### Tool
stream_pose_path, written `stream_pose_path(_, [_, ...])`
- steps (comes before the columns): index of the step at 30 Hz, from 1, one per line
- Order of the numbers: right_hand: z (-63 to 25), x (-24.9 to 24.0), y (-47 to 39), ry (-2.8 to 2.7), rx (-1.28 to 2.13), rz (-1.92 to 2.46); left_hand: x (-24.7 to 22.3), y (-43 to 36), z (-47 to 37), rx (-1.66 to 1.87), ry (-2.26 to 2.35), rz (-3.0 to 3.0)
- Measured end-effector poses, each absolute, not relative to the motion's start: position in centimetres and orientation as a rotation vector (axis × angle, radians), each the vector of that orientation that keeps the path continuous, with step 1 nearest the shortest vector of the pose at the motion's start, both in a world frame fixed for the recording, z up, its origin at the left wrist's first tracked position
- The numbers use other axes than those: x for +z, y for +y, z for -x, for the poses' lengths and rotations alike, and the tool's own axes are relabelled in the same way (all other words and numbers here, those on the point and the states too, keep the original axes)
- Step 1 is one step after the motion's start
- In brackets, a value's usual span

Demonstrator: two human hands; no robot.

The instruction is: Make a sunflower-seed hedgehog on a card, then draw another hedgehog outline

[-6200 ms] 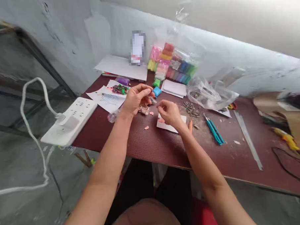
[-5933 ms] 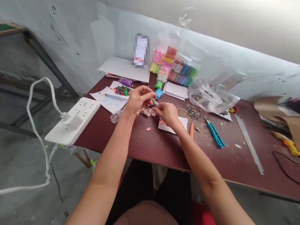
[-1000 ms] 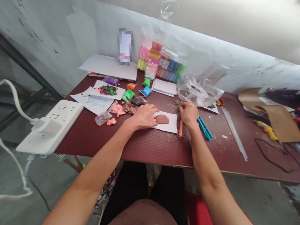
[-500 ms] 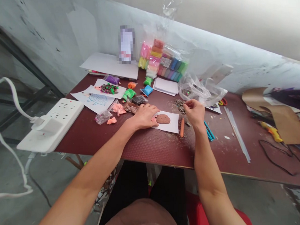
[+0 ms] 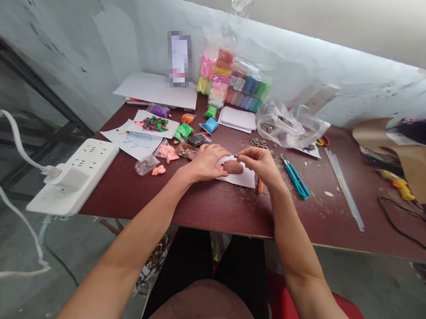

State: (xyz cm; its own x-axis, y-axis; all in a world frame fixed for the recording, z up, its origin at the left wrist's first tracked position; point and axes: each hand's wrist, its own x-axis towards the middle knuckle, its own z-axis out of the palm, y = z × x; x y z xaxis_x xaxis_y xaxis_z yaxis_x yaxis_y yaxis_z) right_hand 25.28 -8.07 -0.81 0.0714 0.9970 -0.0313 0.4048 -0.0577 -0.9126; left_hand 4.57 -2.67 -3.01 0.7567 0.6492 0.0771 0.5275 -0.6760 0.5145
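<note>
A brown oval of clay lies on a small white paper near the table's front. My left hand rests at the paper's left side, fingers spread and curved beside the clay, with nothing visible in its grasp. Between the thumb and fingertips of my right hand is a small dark seed-like piece, just above the clay's upper right. Behind that hand lies a pile of striped seeds. An orange stick is partly hidden under my right wrist.
A teal cutter lies right of my right hand. Coloured clay packs lean at the wall. A drawing, a power strip, a plastic bag and a yellow glue gun are also around.
My right hand has moved left from the seed pile to above the clay, holding a small dark piece. The teal cutter is now fully uncovered. My left hand has stayed nearly still.
</note>
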Motion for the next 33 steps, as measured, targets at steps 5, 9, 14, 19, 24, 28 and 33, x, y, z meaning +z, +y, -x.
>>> stream_pose_path(5, [-24.5, -1.7, -8.0, -1.609, 0.764, 1.736, -3.0, -2.8, -4.7, 0.362, 0.931, -2.5])
stream_pose_path(9, [-24.0, -2.1, -8.1, -1.698, 0.644, 1.827, -3.1, -2.8, -4.8, 0.343, 0.951, -2.499])
stream_pose_path(14, [-23.2, -2.0, -7.8, -1.898, 0.441, 1.945, -3.2, -2.7, -4.9, 0.33, 0.966, -2.496])
stream_pose_path(19, [-22.3, -1.9, -7.5, -1.997, 0.292, 2.094, -3.0, -2.8, -4.9, 0.309, 0.981, -2.499])
stream_pose_path(24, [-21.8, -1.7, -7.4, -1.95, 0.271, 2.19, -2.9, -2.8, -5.0, 0.321, 0.978, -2.491])
stream_pose_path(28, [-21.6, -1.6, -7.3, -1.898, 0.31, 2.219, -3.2, -2.7, -5.0, 0.341, 0.971, -2.494])
stream_pose_path(33, [-21.5, -1.5, -7.3, -1.854, 0.339, 2.218, -3.3, -2.7, -4.9, 0.333, 0.97, -2.487])
